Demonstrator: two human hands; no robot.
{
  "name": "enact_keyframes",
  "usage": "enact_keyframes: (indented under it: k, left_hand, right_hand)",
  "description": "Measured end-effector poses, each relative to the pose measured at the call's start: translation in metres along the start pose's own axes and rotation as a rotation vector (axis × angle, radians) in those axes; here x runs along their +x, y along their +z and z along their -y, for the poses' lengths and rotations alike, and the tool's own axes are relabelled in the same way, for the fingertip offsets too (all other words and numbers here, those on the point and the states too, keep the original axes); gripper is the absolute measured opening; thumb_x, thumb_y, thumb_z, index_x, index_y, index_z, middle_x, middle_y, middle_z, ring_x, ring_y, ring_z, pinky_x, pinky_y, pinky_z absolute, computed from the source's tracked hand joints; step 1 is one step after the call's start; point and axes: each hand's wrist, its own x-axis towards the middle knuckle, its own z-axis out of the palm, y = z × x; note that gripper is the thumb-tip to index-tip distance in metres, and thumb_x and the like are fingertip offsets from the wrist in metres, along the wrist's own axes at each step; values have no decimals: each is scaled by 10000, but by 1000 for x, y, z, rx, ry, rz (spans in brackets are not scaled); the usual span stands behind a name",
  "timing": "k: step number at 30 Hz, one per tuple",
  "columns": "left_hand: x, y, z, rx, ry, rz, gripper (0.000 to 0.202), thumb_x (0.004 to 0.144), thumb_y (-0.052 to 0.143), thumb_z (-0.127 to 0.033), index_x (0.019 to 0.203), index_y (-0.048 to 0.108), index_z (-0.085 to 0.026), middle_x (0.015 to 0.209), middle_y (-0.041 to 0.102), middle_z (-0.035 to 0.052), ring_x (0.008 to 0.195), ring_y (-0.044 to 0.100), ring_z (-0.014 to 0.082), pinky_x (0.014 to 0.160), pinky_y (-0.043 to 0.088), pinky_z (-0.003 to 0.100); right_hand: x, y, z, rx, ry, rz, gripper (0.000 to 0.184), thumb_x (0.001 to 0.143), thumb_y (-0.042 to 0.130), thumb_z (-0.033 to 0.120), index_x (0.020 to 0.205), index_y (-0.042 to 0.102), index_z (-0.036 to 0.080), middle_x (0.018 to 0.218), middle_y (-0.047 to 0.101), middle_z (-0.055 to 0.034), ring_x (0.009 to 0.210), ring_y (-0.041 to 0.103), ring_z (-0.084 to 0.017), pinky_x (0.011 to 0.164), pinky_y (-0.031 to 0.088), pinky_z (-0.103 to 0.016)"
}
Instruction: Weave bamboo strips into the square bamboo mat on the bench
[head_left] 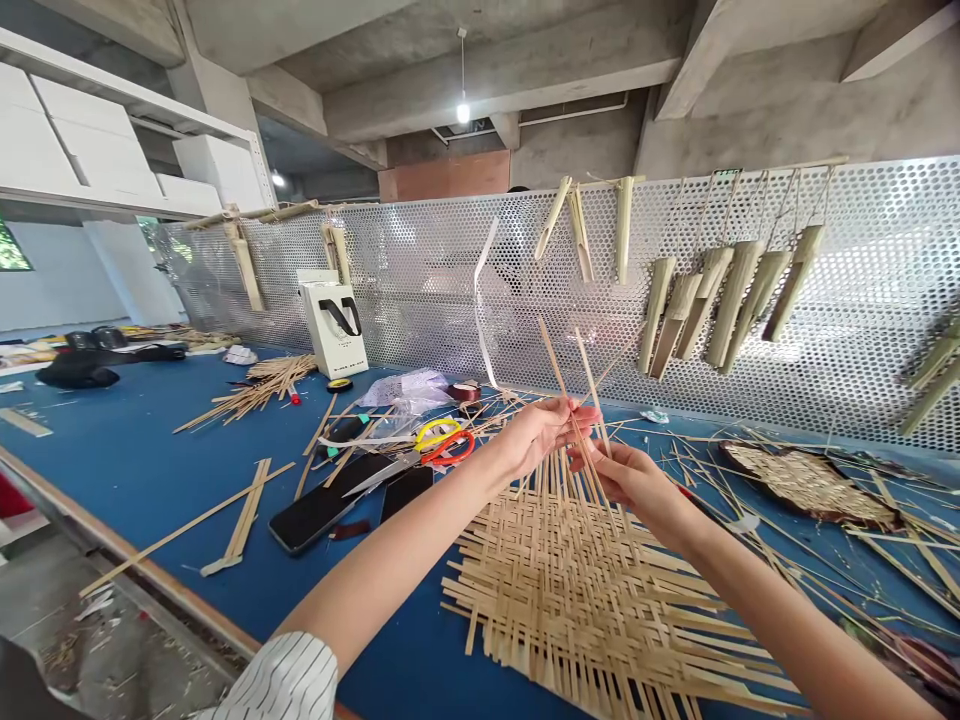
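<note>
A half-woven mat of flat bamboo strips lies on the blue table in front of me. At its far edge several loose strip ends stand up and cross. My left hand is closed, its fingertips pinched on those upright strips. My right hand is closed too, thumb and fingers gripping the same bunch from the right side, just above the weave.
Left of the mat lie scissors with red and yellow handles, two dark phones, loose bamboo strips and a white box. A finished woven piece rests at right. A perforated metal screen with hanging bamboo pieces backs the table.
</note>
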Motion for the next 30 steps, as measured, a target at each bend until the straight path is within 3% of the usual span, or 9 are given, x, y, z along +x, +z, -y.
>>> enact_keyframes:
  k: [5, 14, 19, 23, 27, 30]
  left_hand:
    - [-4, 4, 3, 49, -119, 96, 85, 684, 649, -185, 681, 567, -163, 1003, 664, 78, 627, 561, 103, 555, 410, 241]
    - [-5, 10, 7, 239, 27, 211, 89, 715, 600, -203, 648, 554, -166, 961, 664, 78, 852, 589, 158, 759, 397, 291]
    - [-5, 13, 7, 289, 57, 197, 79, 702, 581, -165, 624, 573, -173, 1096, 626, 58, 1084, 522, 197, 958, 323, 363]
    - [-1, 8, 10, 288, 98, 113, 80, 658, 595, -129, 589, 598, -169, 1145, 596, 50, 1069, 522, 192, 957, 334, 354]
    - [5, -1, 2, 165, 125, 35, 43, 669, 624, -151, 627, 624, -162, 1097, 610, 56, 977, 564, 173, 870, 412, 317]
    - [7, -8, -16, 91, 172, 3, 54, 714, 631, -210, 729, 645, -160, 949, 641, 58, 855, 607, 155, 810, 455, 307]
  right_hand:
    - [-2, 8, 3, 211, -4, 39, 328, 735, 637, 489, 789, 528, 184, 498, 254, 85, 443, 117, -60, 446, 74, -254]
    - [-2, 4, -1, 286, -2, -136, 333, 650, 694, 455, 718, 498, 196, 516, 169, 86, 464, 94, -71, 438, 91, -242]
    - [-3, 5, 3, 333, 12, -185, 340, 607, 729, 431, 741, 511, 207, 520, 163, 89, 461, 74, -68, 438, 99, -236]
    - [-3, 5, 14, 258, 54, -198, 313, 661, 672, 471, 718, 527, 199, 493, 188, 86, 441, 110, -68, 415, 130, -237]
    - [-4, -16, 33, 179, 17, -283, 295, 633, 687, 440, 639, 552, 178, 487, 299, 64, 416, 135, -54, 391, 118, -249]
    - [-14, -56, 50, 30, -27, -550, 265, 627, 710, 371, 575, 542, 174, 577, 483, -12, 405, 242, -46, 392, 146, -262]
